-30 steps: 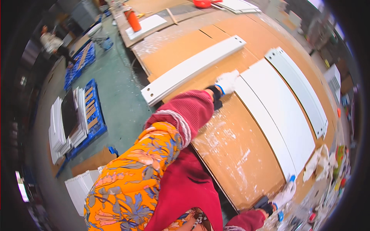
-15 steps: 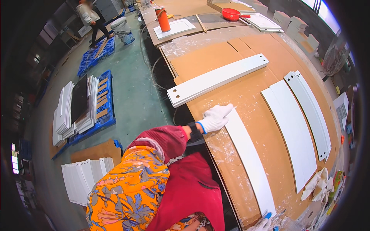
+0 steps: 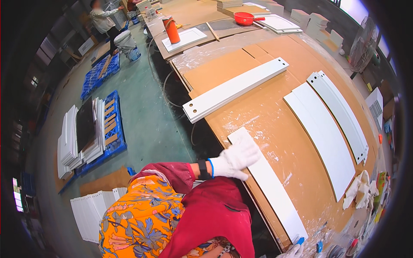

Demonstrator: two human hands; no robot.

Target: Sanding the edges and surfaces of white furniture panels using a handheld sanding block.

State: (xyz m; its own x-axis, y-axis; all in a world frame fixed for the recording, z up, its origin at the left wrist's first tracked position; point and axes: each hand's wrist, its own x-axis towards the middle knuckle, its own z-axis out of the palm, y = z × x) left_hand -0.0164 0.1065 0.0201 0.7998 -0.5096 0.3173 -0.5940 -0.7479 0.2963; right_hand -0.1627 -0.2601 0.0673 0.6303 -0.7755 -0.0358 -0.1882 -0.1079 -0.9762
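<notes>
My left hand (image 3: pixel 238 158), in a white knitted glove with a blue cuff edge, rests on a long white board (image 3: pixel 275 189) near its far end. Its fingers are stretched out and spread over the board's surface. At the board's near end, my right hand (image 3: pixel 294 249), also white-gloved, shows only in part at the lower edge. A small blue thing (image 3: pixel 300 241) is at its fingertips, touching or close to the board's end; its kind is unclear. The board lies along the left edge of the cardboard-covered table (image 3: pixel 258 112).
Stacked white boards with holes (image 3: pixel 241 90) lie across the table farther away. A wide white board (image 3: pixel 322 133) and narrower drilled boards (image 3: pixel 342 116) lie right. A crumpled cloth (image 3: pixel 361 189) sits near them. Beyond are an orange cylinder (image 3: pixel 171 31) and red pan (image 3: pixel 244 18). A person (image 3: pixel 104 21) stands back left.
My left hand has moved back along the board from its far end and now lies flatter, uncovering that end. My right hand stays at the near end. The person behind has shifted.
</notes>
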